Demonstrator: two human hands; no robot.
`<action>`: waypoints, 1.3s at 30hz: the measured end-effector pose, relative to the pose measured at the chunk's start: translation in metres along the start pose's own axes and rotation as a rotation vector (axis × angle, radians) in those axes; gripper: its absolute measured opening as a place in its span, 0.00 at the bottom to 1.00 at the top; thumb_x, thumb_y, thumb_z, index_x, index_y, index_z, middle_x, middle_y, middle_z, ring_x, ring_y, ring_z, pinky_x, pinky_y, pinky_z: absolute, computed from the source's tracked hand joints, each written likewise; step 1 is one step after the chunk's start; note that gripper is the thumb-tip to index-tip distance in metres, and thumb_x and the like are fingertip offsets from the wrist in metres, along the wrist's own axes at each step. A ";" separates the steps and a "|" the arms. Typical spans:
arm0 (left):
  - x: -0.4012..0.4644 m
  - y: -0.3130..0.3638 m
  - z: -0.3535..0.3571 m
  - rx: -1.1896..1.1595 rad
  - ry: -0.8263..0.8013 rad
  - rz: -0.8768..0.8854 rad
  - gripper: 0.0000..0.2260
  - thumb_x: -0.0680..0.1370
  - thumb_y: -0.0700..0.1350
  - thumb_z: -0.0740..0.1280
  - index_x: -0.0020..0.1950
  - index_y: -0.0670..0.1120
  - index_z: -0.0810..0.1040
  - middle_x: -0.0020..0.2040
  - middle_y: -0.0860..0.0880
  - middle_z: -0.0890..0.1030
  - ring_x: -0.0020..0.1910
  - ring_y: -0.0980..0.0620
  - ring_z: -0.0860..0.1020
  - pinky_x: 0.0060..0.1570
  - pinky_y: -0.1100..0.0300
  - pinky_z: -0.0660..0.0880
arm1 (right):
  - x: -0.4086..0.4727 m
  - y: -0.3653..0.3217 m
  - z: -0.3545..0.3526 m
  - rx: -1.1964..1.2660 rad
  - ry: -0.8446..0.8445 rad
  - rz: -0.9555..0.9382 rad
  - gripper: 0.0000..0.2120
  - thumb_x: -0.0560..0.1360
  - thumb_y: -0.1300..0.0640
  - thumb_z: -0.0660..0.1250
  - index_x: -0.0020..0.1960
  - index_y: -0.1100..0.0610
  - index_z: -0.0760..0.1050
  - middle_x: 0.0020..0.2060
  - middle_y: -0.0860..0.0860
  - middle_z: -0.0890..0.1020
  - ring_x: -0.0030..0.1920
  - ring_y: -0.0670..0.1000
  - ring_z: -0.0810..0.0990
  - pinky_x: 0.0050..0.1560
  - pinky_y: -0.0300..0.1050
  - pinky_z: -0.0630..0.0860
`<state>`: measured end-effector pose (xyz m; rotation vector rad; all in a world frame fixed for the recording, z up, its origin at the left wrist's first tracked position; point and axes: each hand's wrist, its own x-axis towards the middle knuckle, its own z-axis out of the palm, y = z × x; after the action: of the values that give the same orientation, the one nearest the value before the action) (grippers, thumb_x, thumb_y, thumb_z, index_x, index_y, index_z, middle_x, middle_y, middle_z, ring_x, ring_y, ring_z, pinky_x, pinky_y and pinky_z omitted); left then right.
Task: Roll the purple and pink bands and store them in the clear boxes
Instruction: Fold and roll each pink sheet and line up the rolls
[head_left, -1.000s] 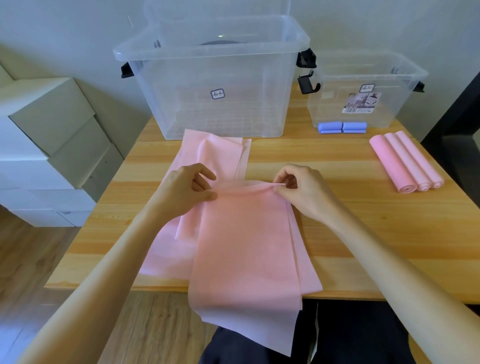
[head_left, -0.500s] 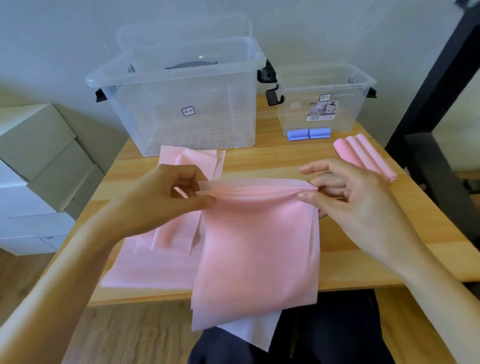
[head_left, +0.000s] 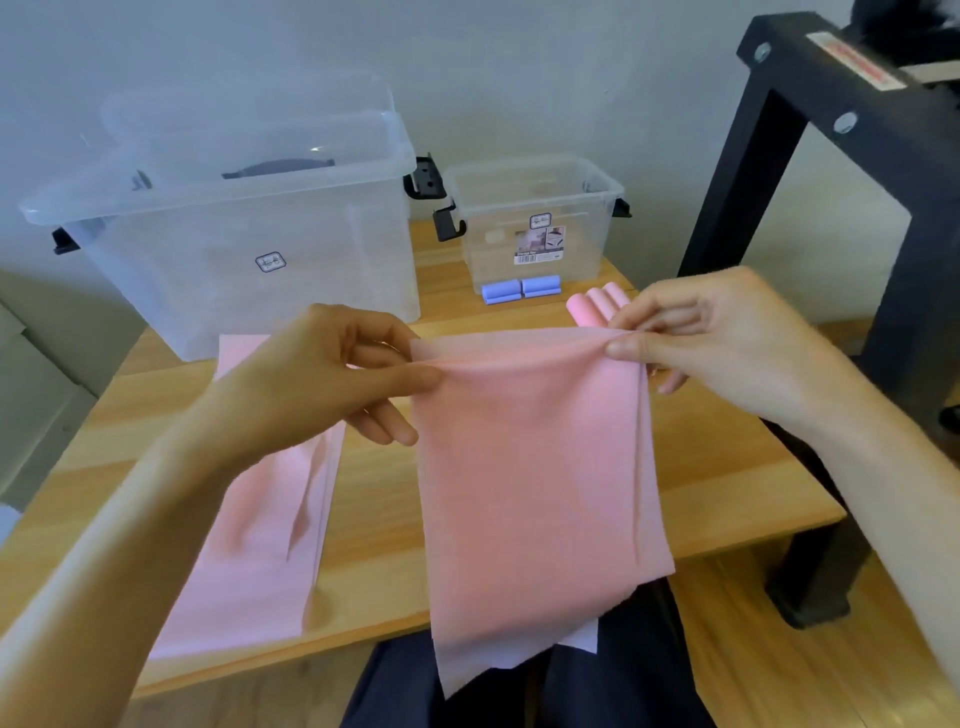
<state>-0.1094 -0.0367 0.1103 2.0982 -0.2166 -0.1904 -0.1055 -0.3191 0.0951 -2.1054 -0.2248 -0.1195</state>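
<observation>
The top edge of the pink band (head_left: 535, 467) has been lifted higher off the table (head_left: 384, 499) than half a second ago and drawn to the right, clear of the flat pink bands (head_left: 270, 499) left lying there. It is pinched at one corner between thumb and fingers of the left hand (head_left: 332, 379) and at the other by the right hand (head_left: 691, 332), and is held taut; its lower end hangs over the table edge toward the lap. A fresh band appears to have been singled out, with rolling not yet begun. Behind, rolled pink bands (head_left: 597, 304) and purple rolls (head_left: 521, 288) lie before the small clear box (head_left: 535, 218); the large clear box (head_left: 234, 228) stands left of it.
</observation>
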 end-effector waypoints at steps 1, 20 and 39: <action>0.014 -0.008 0.003 0.002 -0.012 -0.035 0.05 0.74 0.43 0.73 0.45 0.41 0.81 0.34 0.48 0.85 0.31 0.51 0.84 0.32 0.65 0.80 | 0.011 0.009 0.004 -0.037 -0.009 0.034 0.03 0.72 0.60 0.75 0.46 0.56 0.84 0.39 0.45 0.84 0.33 0.44 0.82 0.30 0.33 0.76; 0.175 -0.106 0.049 -0.082 0.310 -0.049 0.11 0.78 0.31 0.62 0.43 0.46 0.78 0.49 0.42 0.84 0.49 0.49 0.83 0.41 0.64 0.81 | 0.160 0.100 0.083 -0.295 0.136 0.165 0.08 0.75 0.69 0.63 0.50 0.59 0.76 0.45 0.59 0.82 0.49 0.59 0.82 0.53 0.54 0.79; 0.184 -0.128 0.081 0.601 0.094 0.115 0.26 0.84 0.51 0.58 0.79 0.42 0.58 0.81 0.45 0.53 0.80 0.45 0.49 0.76 0.51 0.45 | 0.148 0.127 0.124 -0.645 -0.009 -0.058 0.20 0.84 0.52 0.57 0.69 0.64 0.71 0.77 0.55 0.64 0.76 0.53 0.60 0.73 0.45 0.58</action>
<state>0.0615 -0.0820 -0.0503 2.6730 -0.3717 0.0533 0.0655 -0.2609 -0.0497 -2.7412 -0.2776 -0.2424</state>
